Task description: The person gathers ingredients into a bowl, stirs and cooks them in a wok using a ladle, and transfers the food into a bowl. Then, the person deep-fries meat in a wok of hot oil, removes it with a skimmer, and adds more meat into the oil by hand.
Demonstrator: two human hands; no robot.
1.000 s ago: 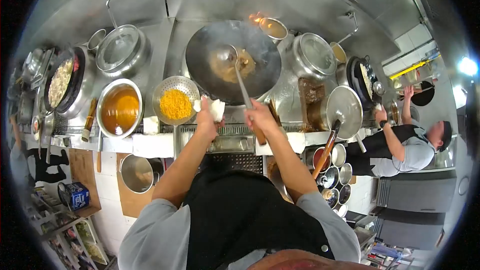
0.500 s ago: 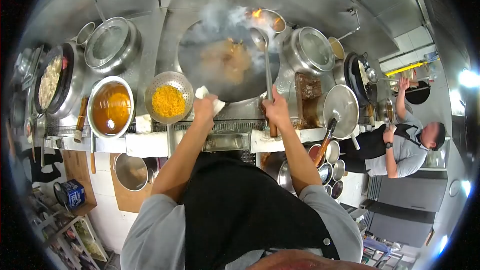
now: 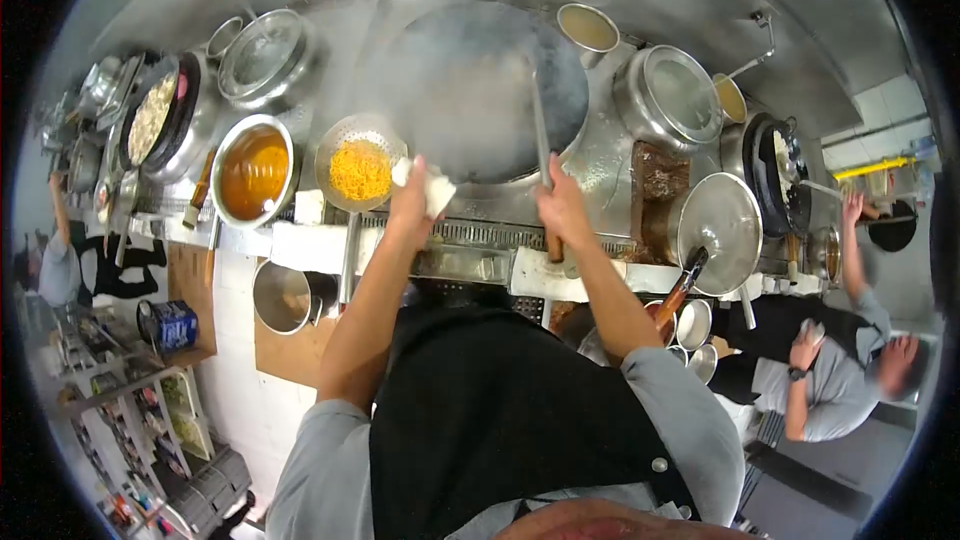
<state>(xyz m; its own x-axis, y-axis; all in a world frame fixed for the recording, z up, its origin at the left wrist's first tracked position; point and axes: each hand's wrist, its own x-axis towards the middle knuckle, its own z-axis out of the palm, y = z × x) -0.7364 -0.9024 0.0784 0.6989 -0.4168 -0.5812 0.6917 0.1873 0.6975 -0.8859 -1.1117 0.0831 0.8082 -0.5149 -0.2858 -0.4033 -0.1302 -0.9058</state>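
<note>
Left hand (image 3: 411, 204): gripping a white cloth (image 3: 438, 195) near the wok (image 3: 562, 105); rim contact, I can't tell.
Right hand (image 3: 564, 208): curled round the ladle (image 3: 542, 130), handle reaching over the wok.
Wok: ahead of both hands, contents veiled by steam (image 3: 465, 85).
Spill risk: ladle bowl hidden from me; a blind stir might slop.
Burn risk: slipped cloth, I'd guess, leaving skin against hot metal.

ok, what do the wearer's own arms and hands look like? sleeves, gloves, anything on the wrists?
Left hand and right hand: no gloves, no watch or band visible at either wrist. Bare forearms. Short, plain grey sleeves end around the elbows, loose-fitting. No cables or markings seen on either arm.
</note>
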